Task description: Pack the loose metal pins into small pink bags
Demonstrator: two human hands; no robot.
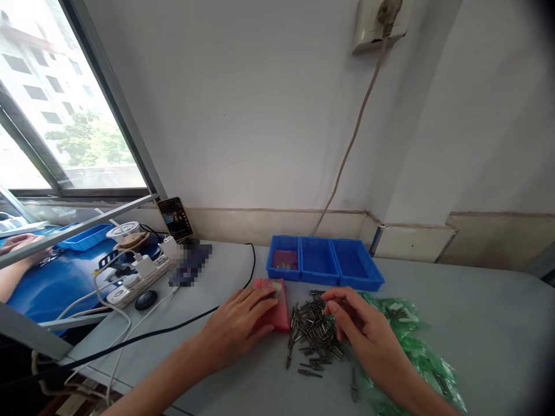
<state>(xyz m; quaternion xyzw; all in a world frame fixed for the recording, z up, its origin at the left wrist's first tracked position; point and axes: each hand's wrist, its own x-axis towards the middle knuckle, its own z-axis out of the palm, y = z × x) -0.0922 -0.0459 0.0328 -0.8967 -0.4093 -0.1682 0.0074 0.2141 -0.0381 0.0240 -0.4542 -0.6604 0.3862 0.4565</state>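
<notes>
My left hand (243, 318) lies with its fingers stretched over a flat red packet (281, 312) on the grey table. A small pale patch shows on the packet by the fingertips. Right of it is a loose pile of small metal pins with thicker middles (314, 326). Over the pile's right side is my right hand (362, 326), thumb and forefinger curled together at the tips; what they hold, if anything, is too small to tell. Green plastic bags (427, 364) with more metal pieces lie beside and partly under the right forearm.
Behind the pile stands a blue tray with three compartments (318, 277); its left one holds a reddish piece. At left are a power strip (141, 280), a black mouse (146, 300), a propped phone (176, 219) and a black cable (173, 329). Another person's hands (21, 248) appear at far left.
</notes>
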